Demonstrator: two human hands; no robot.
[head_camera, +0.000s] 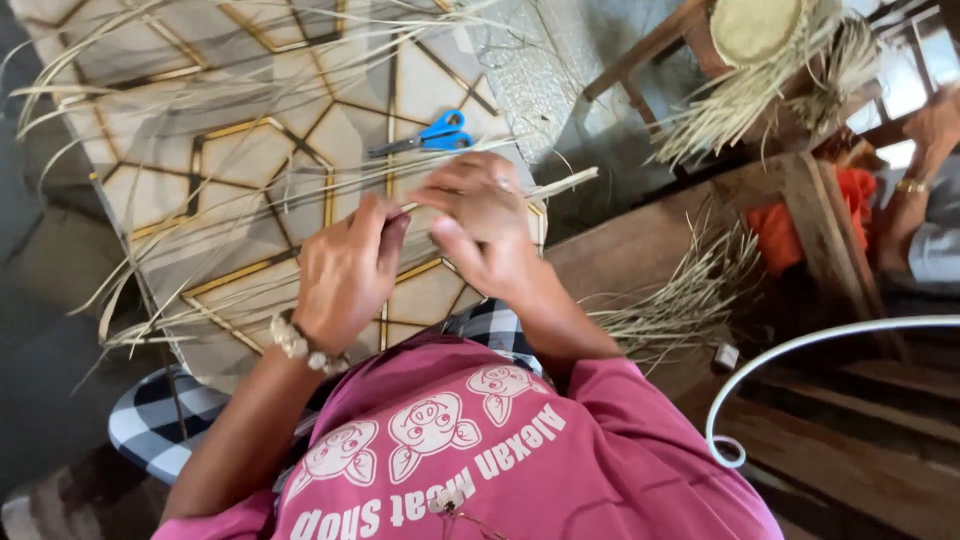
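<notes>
Left hand (345, 270) and right hand (480, 225) both pinch the long pale dried straw strips (300, 185), fingers closed. Strips fan leftward beyond the hands. Blue-handled scissors (425, 135) lie just beyond the right hand.

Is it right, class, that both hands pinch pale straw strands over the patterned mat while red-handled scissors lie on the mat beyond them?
Not quite: the head view shows the scissors have blue handles, not red. The rest holds: the left hand and right hand both pinch the pale straw strands over the patterned mat, with the scissors lying on the mat beyond them.
</notes>
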